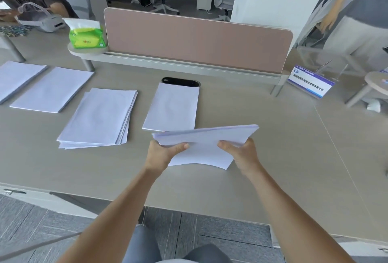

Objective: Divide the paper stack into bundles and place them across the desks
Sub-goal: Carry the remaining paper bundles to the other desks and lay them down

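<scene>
1. Head view: both hands hold a paper stack (204,144) above the desk (273,136), near its front edge. Left hand (162,153) grips the stack's left end, thumb on top, fingers hidden underneath. Right hand (244,153) grips the right end the same way, thumb pressed on the top sheet.
2. Stack is tilted, its near edge sagging down; whether that edge touches the desk I can't tell.
3. Four bundles already lie flat on the desk: far-left bundle (14,78), second bundle (52,89), a messy fanned bundle (98,117), and a neat bundle (173,107) just behind the held stack, partly covering a black cable slot (180,81).
4. Step in hand, judged: splitting off or carrying the next bundle.
5. Next move likely needs bare desk to the right of the neat bundle, well clear of the sign (310,81); sheets must be squared up so they don't fan.
</scene>
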Demonstrator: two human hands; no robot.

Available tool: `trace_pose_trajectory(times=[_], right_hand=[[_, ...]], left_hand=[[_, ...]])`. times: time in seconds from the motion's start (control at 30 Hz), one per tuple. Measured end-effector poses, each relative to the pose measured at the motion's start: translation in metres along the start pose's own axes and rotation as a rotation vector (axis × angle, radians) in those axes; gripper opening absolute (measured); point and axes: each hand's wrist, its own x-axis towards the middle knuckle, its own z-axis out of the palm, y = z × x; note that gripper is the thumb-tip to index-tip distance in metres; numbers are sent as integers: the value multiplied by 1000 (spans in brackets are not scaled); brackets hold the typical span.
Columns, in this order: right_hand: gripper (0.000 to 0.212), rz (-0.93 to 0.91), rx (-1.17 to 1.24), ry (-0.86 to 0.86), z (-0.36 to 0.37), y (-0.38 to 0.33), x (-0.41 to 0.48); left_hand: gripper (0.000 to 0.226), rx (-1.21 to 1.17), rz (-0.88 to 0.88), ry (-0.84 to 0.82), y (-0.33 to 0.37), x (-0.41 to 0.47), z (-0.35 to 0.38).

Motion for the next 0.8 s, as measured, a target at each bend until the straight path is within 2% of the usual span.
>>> trace_pose_trajectory(times=[0.07, 0.3, 0.47, 0.6, 0.67, 0.73, 0.8], right_hand=[[27, -12, 21, -18, 1, 0, -1], [27, -51, 22, -1, -1, 1, 3], [23, -39, 54, 34, -2, 2, 7], [28, -37, -23, -46, -9, 2, 6], [23, -75, -39, -50, -13, -2, 4], [33, -155, -12, -35, -16, -10, 2], [40, -233, 38, -16, -15, -21, 1]], left_hand=[[45, -30, -20, 0, -1, 0, 1], [40, 2, 15, -12, 5, 1, 5], [27, 24, -3, 4, 5, 3, 13], [24, 35, -14, -21, 4, 4, 14], [41, 7, 16, 1, 6, 3, 12], [63, -38, 111, 45, 9, 3, 10], [72, -70, 211, 81, 16, 2, 11]])
